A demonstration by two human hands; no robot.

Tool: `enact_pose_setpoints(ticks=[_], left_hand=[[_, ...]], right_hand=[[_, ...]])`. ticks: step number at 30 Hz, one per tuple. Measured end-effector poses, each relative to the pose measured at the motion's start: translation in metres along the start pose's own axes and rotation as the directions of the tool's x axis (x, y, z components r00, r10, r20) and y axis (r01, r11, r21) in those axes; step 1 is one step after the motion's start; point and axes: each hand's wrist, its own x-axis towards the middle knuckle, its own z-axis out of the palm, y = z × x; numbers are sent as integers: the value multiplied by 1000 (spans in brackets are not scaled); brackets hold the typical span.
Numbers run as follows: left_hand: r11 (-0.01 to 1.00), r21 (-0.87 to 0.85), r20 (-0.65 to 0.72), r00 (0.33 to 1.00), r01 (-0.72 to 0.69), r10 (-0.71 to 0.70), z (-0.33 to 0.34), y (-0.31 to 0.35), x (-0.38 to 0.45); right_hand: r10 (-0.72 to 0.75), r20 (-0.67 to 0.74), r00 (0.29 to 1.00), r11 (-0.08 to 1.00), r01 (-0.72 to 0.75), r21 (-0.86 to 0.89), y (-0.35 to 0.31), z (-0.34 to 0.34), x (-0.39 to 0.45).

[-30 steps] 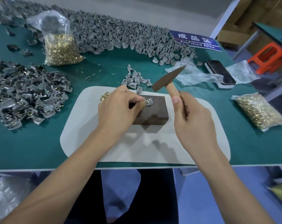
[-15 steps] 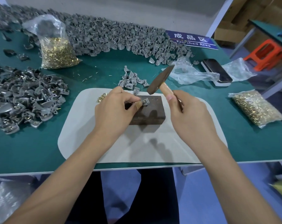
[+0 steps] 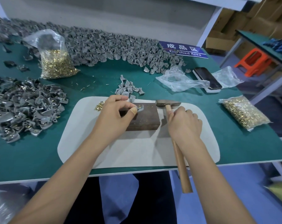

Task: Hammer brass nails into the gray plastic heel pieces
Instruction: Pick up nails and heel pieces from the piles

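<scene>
— Any writing to read here?
— Only one piece: a blue sign (image 3: pixel 184 49) lying flat on the green table (image 3: pixel 40 152), well beyond the right hand (image 3: pixel 184 123), at the far edge. It carries three white Chinese characters, 成品区.
— Anything under them?
— A smaller English line, "Finished Area", partly blurred in the middle. No other lettering can be made out.

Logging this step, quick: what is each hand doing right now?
Left hand: pinches a gray heel piece on the dark block.
Right hand: grips the hammer.
</scene>
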Motion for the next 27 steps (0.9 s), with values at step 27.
enact_pose_setpoints(ticks=[27], left_hand=[[976,189,-403,915,111,-26,-156,-73,-22]], right_hand=[[-726,-153,670,415,605,680,-213,22,-37]])
